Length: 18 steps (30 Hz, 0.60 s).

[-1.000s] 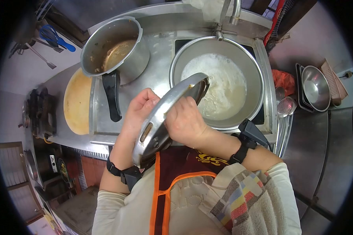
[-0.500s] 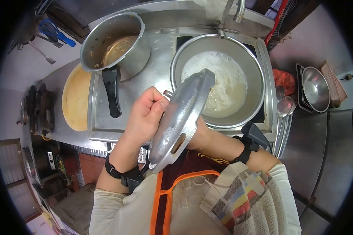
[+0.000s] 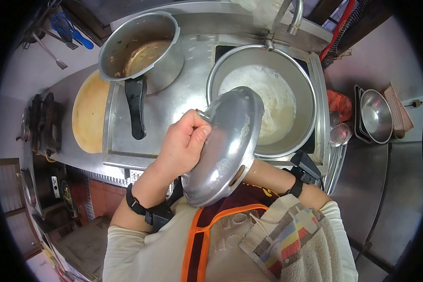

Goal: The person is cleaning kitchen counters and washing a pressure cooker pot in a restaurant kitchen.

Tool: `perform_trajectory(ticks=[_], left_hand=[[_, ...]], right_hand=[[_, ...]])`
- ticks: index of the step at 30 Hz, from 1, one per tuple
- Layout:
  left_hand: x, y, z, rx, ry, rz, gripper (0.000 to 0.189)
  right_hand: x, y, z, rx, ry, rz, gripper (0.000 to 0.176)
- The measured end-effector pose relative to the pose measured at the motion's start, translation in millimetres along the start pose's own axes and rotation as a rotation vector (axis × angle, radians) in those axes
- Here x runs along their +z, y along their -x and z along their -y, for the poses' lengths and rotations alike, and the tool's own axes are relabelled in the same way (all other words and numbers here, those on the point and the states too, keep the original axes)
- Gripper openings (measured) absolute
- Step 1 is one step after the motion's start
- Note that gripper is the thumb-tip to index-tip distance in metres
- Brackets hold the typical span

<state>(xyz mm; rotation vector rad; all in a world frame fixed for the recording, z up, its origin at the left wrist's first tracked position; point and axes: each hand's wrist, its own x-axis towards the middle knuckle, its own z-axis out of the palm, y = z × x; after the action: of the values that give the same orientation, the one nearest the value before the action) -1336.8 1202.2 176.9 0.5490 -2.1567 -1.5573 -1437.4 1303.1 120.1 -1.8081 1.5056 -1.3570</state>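
Observation:
A silver pressure cooker lid (image 3: 228, 145) is held tilted in front of the body, its domed outer side facing up and left. My left hand (image 3: 185, 138) is closed on the lid's upper left side, thumb and curled fingers at its knob. The right forearm passes behind the lid, and that hand is hidden by it. Beyond the lid's top edge, a large round metal basin (image 3: 309, 94) holds cloudy, foamy water (image 3: 277, 101). An open pressure cooker pot (image 3: 167, 70) with a black handle and brown residue inside stands at the upper left.
A faucet (image 3: 295, 21) rises behind the basin. Left of the steel counter (image 3: 192, 61) lies a round wooden board (image 3: 87, 117). At the right are a skimmer (image 3: 339, 135), a red bag (image 3: 338, 104) and a metal bowl (image 3: 376, 113). A patterned towel (image 3: 296, 235) hangs at my chest.
The lid has turned so more of its domed face shows, and it has shifted slightly right. My left hand has moved a little right with it. The view has shifted slightly.

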Motion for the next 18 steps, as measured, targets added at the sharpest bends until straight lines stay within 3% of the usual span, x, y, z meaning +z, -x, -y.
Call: perform_trajectory(ticks=[3, 8, 11, 12, 14, 17, 18], left_hand=[[-1, 0, -1, 0.016, -0.029, -0.003, 0.011], [1, 2, 2, 0.048, -0.033, -0.004, 0.01], [0, 3, -4, -0.073, 0.003, 0.057, 0.008], [1, 3, -2, -0.063, 0.005, 0.059, 0.009], [0, 1, -5, -0.053, 0.02, 0.039, 0.01], [-4, -2, -3, -0.072, 0.065, 0.028, 0.01], [-5, -2, -1, -0.082, 0.087, 0.027, 0.011]], right_hand=[[-3, -1, -3, 0.074, -0.091, 0.031, 0.015], [-31, -9, 52, 0.677, -1.026, -0.236, 0.013], [-37, -10, 49, 0.769, -1.173, -0.249, 0.017], [-32, -5, 44, 0.666, -1.201, -0.253, 0.018], [-44, -8, 34, 0.732, -1.311, -0.075, 0.017], [-47, -7, 34, 0.669, -0.835, -0.006, 0.018], [-46, -6, 34, 0.555, -0.647, -0.014, 0.018]])
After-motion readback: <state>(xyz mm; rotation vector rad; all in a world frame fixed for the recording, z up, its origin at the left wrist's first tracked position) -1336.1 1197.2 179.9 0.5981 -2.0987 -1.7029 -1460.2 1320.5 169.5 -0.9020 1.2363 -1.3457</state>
